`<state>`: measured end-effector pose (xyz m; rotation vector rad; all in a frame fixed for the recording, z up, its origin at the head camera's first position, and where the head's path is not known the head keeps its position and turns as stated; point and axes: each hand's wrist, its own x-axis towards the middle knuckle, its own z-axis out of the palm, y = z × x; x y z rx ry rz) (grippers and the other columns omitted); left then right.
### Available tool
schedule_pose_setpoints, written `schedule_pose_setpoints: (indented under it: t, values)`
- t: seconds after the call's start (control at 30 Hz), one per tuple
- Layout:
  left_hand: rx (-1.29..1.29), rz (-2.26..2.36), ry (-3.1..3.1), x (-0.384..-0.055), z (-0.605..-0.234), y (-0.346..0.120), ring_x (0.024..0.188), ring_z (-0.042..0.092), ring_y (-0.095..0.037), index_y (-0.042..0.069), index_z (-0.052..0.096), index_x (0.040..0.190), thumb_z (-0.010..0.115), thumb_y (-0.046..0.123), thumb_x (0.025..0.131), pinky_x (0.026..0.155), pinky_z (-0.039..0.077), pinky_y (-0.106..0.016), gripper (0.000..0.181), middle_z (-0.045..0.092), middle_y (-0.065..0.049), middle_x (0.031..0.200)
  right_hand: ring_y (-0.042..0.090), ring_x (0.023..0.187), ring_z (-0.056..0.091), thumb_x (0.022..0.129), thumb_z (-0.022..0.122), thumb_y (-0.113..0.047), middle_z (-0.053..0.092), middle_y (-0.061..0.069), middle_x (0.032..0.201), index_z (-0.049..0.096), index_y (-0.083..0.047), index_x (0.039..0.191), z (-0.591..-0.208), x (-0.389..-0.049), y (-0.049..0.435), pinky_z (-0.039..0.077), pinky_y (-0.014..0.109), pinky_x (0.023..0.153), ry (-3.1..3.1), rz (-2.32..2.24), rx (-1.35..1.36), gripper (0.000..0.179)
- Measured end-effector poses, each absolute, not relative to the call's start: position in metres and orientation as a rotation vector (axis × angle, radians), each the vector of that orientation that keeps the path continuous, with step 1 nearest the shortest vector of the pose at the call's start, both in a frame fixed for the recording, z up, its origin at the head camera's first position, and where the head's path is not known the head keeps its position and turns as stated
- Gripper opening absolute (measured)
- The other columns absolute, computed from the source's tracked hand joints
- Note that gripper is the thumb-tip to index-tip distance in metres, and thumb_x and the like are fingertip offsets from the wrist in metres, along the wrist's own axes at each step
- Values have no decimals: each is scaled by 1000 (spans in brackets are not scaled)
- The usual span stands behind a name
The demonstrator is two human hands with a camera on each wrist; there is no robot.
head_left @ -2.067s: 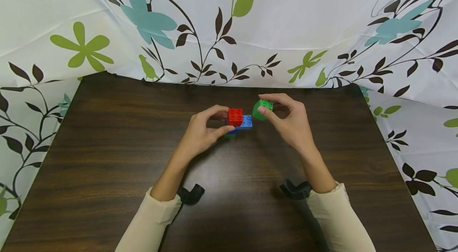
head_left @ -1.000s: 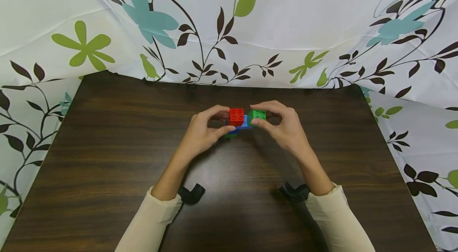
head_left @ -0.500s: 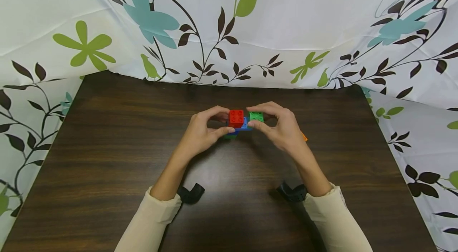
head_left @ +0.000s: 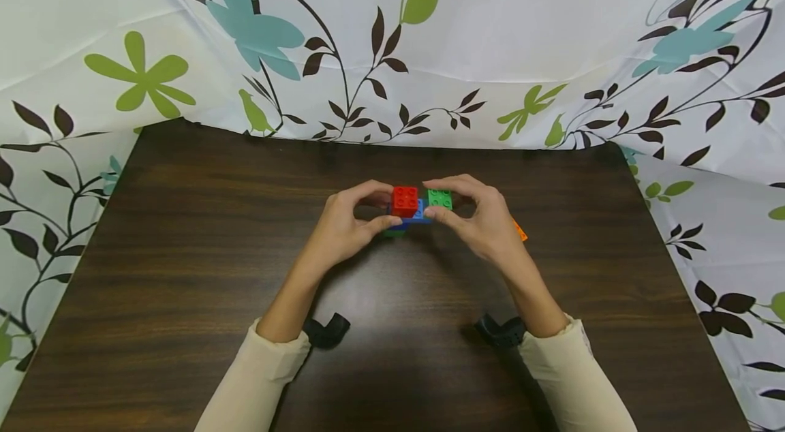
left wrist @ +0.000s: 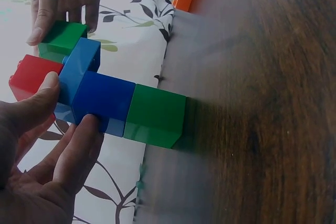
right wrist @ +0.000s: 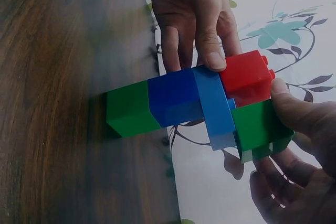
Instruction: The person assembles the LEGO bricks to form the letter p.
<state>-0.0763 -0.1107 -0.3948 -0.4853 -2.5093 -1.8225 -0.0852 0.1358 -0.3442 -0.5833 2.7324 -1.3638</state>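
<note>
A tower of toy building bricks stands on the dark wood table. From the bottom it has a green brick (left wrist: 155,115), a dark blue brick (right wrist: 174,97) and a longer light blue brick (right wrist: 214,107) that juts out to the right. On top, at the left, sits a red brick (head_left: 405,201). My left hand (head_left: 343,227) grips the tower around its red and blue bricks. Between thumb and fingers, my right hand (head_left: 481,217) pinches a second green brick (head_left: 439,199) at the light blue brick's right end. Whether that brick is pressed fully down I cannot tell.
An orange brick (head_left: 520,230) lies on the table, partly hidden behind my right hand. Black wrist-worn devices show by each sleeve, one at the left (head_left: 327,332) and one at the right (head_left: 501,330). A leaf-patterned cloth (head_left: 343,78) hangs behind the table.
The right hand has brought the tilted green brick left and level, to the light blue brick's end. The orange brick has come into view. My left hand has stayed on the tower.
</note>
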Motion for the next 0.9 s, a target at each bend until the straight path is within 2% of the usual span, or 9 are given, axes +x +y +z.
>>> schedule_pose_setpoints:
  t: [0.13, 0.33, 0.47, 0.67, 0.9]
  values:
    - [-474, -1818, -2519, -77, -395, -110, 108, 76, -34, 9, 74, 121, 89, 12, 89, 104, 60, -58, 35, 80, -13, 115, 30, 98, 70, 88, 89, -11, 74, 12, 133, 72, -11, 139, -346, -86, 138, 59, 42, 85, 2739, -1294, -573, 54]
    - [-466, -1817, -2526, -76, -395, -109, 108, 76, -31, 10, 75, 121, 89, 12, 89, 105, 60, -56, 35, 80, -12, 115, 37, 105, 73, 86, 91, -8, 68, 15, 146, 64, -11, 148, -352, -85, 143, 60, 61, 94, 2732, -1275, -531, 68]
    - [-460, -1814, -2528, -77, -396, -110, 107, 76, -31, 10, 75, 121, 89, 12, 89, 104, 60, -56, 35, 80, -12, 115, 38, 107, 74, 86, 91, -9, 69, 16, 142, 64, -11, 148, -354, -86, 147, 61, 60, 95, 2756, -1263, -505, 68]
    - [-451, -1809, -2545, -77, -397, -111, 109, 76, -32, 10, 74, 121, 89, 12, 90, 105, 60, -56, 35, 80, -12, 116, 32, 116, 67, 87, 91, -11, 72, 14, 131, 67, -10, 145, -355, -87, 154, 58, 54, 102, 2791, -1222, -486, 63]
    - [-453, -1805, -2546, -77, -396, -109, 109, 76, -31, 8, 74, 120, 89, 11, 90, 105, 60, -56, 34, 80, -13, 115, 30, 116, 68, 86, 92, -12, 75, 13, 130, 69, -11, 141, -357, -87, 164, 56, 50, 98, 2836, -1209, -466, 60]
